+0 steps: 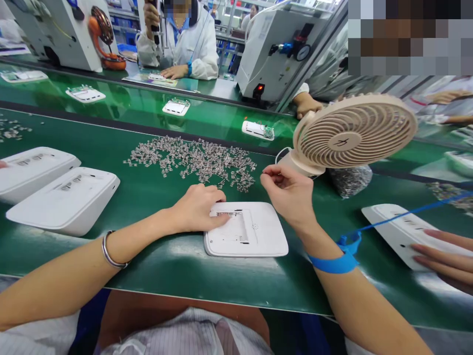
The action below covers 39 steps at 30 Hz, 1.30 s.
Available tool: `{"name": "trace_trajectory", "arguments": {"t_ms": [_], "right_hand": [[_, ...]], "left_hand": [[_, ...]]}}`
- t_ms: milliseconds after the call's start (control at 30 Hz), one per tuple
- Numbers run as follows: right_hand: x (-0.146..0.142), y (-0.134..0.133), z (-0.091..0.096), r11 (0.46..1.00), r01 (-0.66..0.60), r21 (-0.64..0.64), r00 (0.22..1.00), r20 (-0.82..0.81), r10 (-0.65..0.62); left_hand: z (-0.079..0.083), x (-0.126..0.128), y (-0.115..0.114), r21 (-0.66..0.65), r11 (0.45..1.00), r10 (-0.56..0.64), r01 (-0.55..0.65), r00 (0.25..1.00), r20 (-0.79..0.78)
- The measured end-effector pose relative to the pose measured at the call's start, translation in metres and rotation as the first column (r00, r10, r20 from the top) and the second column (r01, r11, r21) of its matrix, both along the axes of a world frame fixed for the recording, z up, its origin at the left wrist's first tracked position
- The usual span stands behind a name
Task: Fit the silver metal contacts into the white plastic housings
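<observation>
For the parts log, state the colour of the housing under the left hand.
The housing is white, as the head view shows best.

Left hand [197,209]: hides the white casing's [264,239] upper left corner
Right hand [290,195]: anything pinched — too small to tell
Metal pieces [207,161]: shapes too small to tell
Fan base [296,161]: partly behind right hand
Leftmost casing [37,167]: cut by left edge
Co-worker's hand [445,254]: cut off — right edge

Beige fan [354,135]: two o'clock, round grille tilted.
Orange fan [99,34]: between ten and eleven o'clock.
White-coated person [199,47]: eleven o'clock.
Gauge [303,52]: one o'clock, on a machine [260,54] with red light [260,87].
</observation>
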State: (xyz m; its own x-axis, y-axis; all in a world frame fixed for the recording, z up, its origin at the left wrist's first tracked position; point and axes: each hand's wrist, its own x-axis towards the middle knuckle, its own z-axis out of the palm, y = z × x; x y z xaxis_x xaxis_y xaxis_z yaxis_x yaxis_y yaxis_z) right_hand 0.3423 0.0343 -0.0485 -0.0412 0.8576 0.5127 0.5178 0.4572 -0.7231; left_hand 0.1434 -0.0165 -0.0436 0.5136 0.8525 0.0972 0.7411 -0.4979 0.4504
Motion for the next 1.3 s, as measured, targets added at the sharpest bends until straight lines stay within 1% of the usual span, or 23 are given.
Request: {"name": "trace_trajectory", "arguments": {"t_ms": [133,200,233,300,367,433,500,567,667,733,833,900,1000,1067,1167,1300], "right_hand": [[-0.002,-0.015,0.013,0.999,-0.021,-0.028,0.996,-0.092,0.018],[-0.003,-0.020,0.015,0.999,-0.020,-0.044,0.990,-0.144,0.013],[-0.003,-0.021,0.015,0.998,-0.018,-0.054,0.986,-0.169,0.008],[-0.003,-0.023,0.015,0.996,-0.017,-0.083,0.976,-0.218,-0.001],[-0.003,-0.023,0.016,0.990,-0.048,-0.131,0.962,-0.272,0.010],[-0.002,-0.023,0.017,0.976,-0.110,-0.186,0.944,-0.326,0.044],[-0.002,-0.023,0.019,0.959,-0.164,-0.233,0.932,-0.354,0.074],[-0.001,-0.023,0.020,0.947,-0.191,-0.260,0.927,-0.366,0.086],[0.001,-0.023,0.021,0.933,-0.221,-0.285,0.919,-0.381,0.101],[0.002,-0.025,0.022,0.921,-0.249,-0.299,0.916,-0.381,0.124],[0.001,-0.031,0.022,0.904,-0.293,-0.310,0.919,-0.353,0.177],[-0.001,-0.035,0.019,0.896,-0.323,-0.304,0.926,-0.296,0.233],[-0.006,-0.040,0.012,0.893,-0.354,-0.279,0.934,-0.150,0.324],[-0.010,-0.041,0.006,0.897,-0.351,-0.269,0.935,-0.047,0.352],[-0.015,-0.040,-0.002,0.913,-0.324,-0.249,0.938,0.041,0.344],[-0.021,-0.041,-0.009,0.951,-0.268,-0.157,0.950,0.123,0.288]], "left_hand": [[0.004,0.002,-0.005,0.001,0.994,0.108,-0.108,0.993,-0.045],[0.004,0.005,-0.012,0.042,0.991,0.130,-0.128,0.989,-0.067],[0.003,0.007,-0.015,0.084,0.991,0.113,-0.107,0.991,-0.073],[0.002,0.009,-0.022,0.205,0.979,0.035,-0.017,0.996,-0.082],[0.000,0.009,-0.026,0.332,0.940,-0.051,0.084,0.993,-0.108],[-0.001,0.006,-0.026,0.403,0.903,-0.088,0.149,0.983,-0.164],[0.000,0.001,-0.023,0.402,0.895,-0.105,0.194,0.967,-0.233],[0.002,-0.004,-0.019,0.368,0.903,-0.114,0.219,0.951,-0.286],[0.007,-0.007,-0.018,0.359,0.906,-0.112,0.224,0.945,-0.306],[0.008,-0.005,-0.021,0.397,0.890,-0.104,0.224,0.948,-0.302],[0.003,0.002,-0.030,0.491,0.839,-0.085,0.233,0.949,-0.304],[-0.001,0.008,-0.037,0.545,0.804,-0.056,0.237,0.943,-0.328],[-0.008,0.016,-0.048,0.597,0.770,0.018,0.224,0.928,-0.371],[-0.010,0.020,-0.053,0.633,0.747,0.068,0.203,0.924,-0.376],[-0.011,0.023,-0.056,0.668,0.722,0.113,0.180,0.922,-0.371],[-0.012,0.025,-0.056,0.662,0.731,0.130,0.162,0.920,-0.369]]}}
